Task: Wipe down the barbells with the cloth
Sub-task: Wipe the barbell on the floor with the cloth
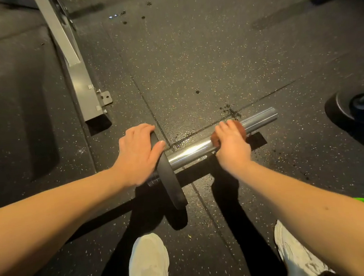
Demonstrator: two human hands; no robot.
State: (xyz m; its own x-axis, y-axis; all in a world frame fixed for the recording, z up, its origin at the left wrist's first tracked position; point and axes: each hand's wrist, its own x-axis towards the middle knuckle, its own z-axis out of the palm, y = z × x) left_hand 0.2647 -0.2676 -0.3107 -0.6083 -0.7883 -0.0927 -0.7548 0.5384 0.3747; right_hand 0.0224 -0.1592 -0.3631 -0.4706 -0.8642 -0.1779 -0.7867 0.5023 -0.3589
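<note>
A barbell lies on the dark rubber floor, its shiny chrome sleeve [191,151] pointing right. A thin black weight plate [169,179] sits on the sleeve's inner end. My left hand [138,152] rests over the top edge of that plate, fingers curled on it. My right hand [231,145] is wrapped around the sleeve near its middle, pressing a reddish-brown cloth [239,127] against the metal. Only small bits of the cloth show past my fingers. The bare sleeve end [264,116] sticks out to the right of my hand.
A grey metal rack foot [80,81] runs along the floor at upper left. Another barbell with a black plate [341,107] lies at the right edge. Wet spots and dark crumbs [229,110] lie just behind the sleeve. My two pale shoes [148,267] stand below.
</note>
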